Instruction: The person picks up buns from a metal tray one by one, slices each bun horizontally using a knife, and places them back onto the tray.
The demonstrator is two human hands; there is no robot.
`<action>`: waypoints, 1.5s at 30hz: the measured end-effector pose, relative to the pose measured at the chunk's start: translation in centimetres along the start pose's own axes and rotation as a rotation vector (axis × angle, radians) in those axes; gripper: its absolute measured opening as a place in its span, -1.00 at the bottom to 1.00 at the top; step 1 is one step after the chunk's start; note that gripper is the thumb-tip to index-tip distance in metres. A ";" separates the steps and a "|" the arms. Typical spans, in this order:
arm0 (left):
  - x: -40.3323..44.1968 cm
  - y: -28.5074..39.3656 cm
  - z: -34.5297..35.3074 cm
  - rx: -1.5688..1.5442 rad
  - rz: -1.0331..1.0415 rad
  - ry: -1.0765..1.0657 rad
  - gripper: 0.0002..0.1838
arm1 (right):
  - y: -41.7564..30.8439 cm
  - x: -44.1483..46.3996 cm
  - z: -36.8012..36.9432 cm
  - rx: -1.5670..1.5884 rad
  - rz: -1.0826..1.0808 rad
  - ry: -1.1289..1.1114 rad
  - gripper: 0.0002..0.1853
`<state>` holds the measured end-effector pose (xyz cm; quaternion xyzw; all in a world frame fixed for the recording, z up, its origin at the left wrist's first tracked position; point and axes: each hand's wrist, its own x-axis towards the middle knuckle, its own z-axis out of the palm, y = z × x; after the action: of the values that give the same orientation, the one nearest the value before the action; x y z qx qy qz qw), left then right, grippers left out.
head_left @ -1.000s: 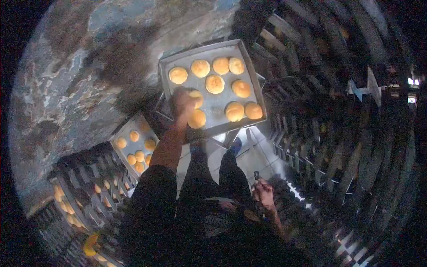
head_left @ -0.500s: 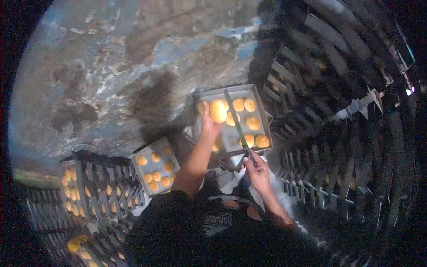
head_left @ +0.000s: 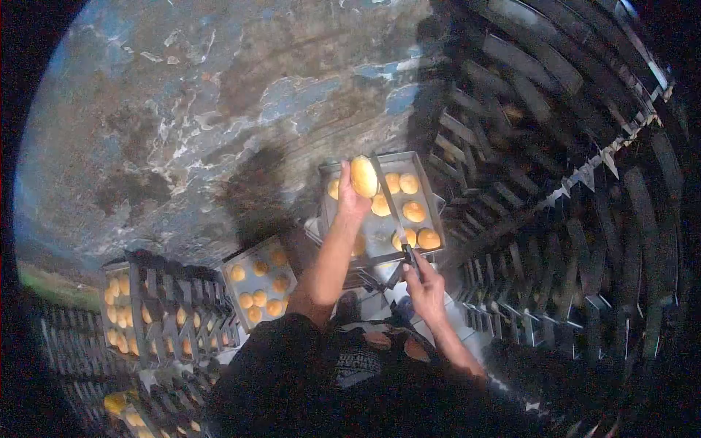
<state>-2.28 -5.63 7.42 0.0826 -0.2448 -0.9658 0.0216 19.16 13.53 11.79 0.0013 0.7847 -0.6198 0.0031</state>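
My left hand (head_left: 353,198) is closed around a golden bread bun (head_left: 364,177), held up above a metal baking tray (head_left: 431,179). In my right hand (head_left: 425,283) is the dark handle of a long knife (head_left: 391,193), its blade pointing away from me across the tray. The blade lies close along the right side of the held bun; whether it touches cannot be made out. Several round buns (head_left: 414,212) rest in the tray below, some partly hidden by the blade and my left hand.
A second tray (head_left: 257,281) of buns stands to the left, lower down. Farther left, dark racks (head_left: 164,306) hold more buns. Slatted dark racks (head_left: 555,270) line the right side. A stained, peeling wall (head_left: 182,109) rises ahead.
The held bun has turned slightly and shifted a little to the right, nearer the blade. My right hand and the knife handle sit slightly lower in view.
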 end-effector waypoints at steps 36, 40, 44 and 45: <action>-3.3 -3.0 -1.3 0.271 -0.205 -0.252 -0.63 | -2.3 2.0 -1.1 -0.039 0.048 0.006 -0.64; -1.7 -1.3 -2.3 0.207 -0.189 -0.196 -0.65 | -3.9 0.4 -1.9 -0.081 0.041 -0.039 -0.62; -2.4 0.3 -2.1 0.195 -0.237 -0.196 -0.76 | -1.8 -2.9 -1.9 -0.016 0.138 -0.067 -0.60; -2.7 -0.2 -2.0 0.223 -0.288 -0.173 -0.76 | -1.8 -3.0 -1.9 0.009 0.157 -0.055 -0.60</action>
<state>0.77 -6.15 5.99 0.0354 -0.3370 -0.9292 -0.1472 22.11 14.92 13.99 0.0461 0.7789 -0.6212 0.0732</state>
